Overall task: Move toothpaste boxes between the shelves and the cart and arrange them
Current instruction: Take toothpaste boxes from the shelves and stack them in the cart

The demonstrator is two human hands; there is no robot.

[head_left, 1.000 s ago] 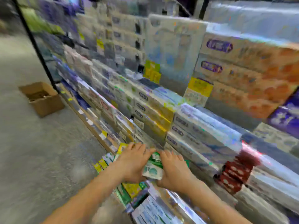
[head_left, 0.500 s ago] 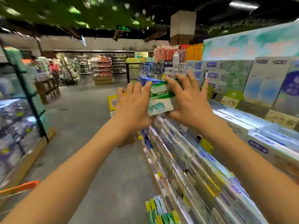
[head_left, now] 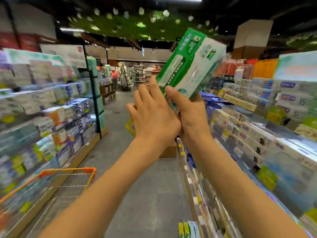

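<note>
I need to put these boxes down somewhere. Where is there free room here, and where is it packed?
The cart at lower left shows bare wire mesh inside its orange rim, and the aisle floor between cart and right shelves is bare. The right shelves and left shelves are packed tight with boxes. The right hand grips the green boxes; the left hand rests against them.

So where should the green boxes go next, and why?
Probably down and left into the shopping cart. The right hand grips the green toothpaste boxes raised mid-aisle, away from the shelves, the left hand rests beside them, and the cart sits low on the left.
</note>
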